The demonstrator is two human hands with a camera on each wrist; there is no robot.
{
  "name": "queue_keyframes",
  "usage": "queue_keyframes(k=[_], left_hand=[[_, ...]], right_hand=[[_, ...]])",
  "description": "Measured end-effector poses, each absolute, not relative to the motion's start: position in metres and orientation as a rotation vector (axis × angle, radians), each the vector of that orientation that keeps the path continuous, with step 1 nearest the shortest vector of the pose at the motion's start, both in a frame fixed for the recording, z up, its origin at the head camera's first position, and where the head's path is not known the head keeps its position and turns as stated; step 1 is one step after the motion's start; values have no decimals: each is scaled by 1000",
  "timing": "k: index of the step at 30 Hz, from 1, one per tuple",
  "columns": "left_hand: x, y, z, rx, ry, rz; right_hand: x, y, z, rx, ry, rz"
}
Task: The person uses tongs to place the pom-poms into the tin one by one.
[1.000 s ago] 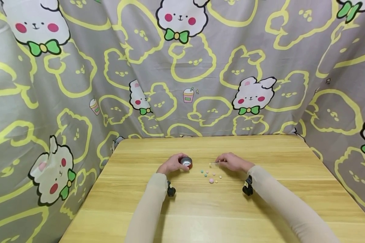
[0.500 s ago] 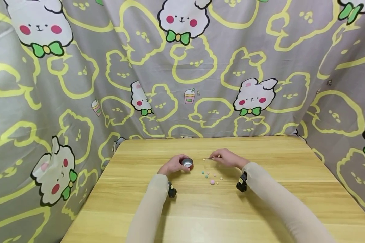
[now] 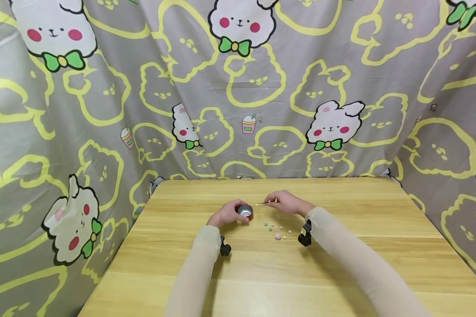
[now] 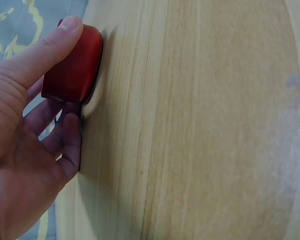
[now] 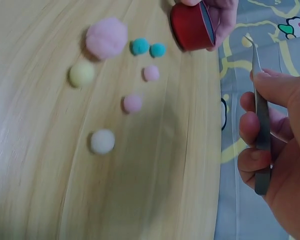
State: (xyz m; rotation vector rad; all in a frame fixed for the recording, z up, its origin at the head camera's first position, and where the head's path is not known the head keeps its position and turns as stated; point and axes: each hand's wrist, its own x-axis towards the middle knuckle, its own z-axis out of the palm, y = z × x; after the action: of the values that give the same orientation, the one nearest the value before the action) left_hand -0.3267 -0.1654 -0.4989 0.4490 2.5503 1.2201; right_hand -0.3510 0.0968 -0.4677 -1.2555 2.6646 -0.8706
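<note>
The right hand [image 3: 287, 202], pinching curved silver metal tweezers [image 5: 263, 132], moved leftward, bringing a small yellow fluffy ball [image 5: 246, 42] near the round red metal cup [image 5: 190, 29] the left hand [image 3: 227, 213] gripped on the wooden surface [image 3: 262, 277].

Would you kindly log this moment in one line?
Left hand holds round red cup; right hand grips curved metal tweezers holding fuzzy yellow pompom; wooden table: seven more
</note>
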Motion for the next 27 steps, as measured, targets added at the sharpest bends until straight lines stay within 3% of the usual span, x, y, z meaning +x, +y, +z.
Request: queue_keyframes(k=[27], left_hand=[[-327, -167, -498, 473, 2551, 1215]], right_hand=[[-354, 58, -472, -1346, 2638, -760]])
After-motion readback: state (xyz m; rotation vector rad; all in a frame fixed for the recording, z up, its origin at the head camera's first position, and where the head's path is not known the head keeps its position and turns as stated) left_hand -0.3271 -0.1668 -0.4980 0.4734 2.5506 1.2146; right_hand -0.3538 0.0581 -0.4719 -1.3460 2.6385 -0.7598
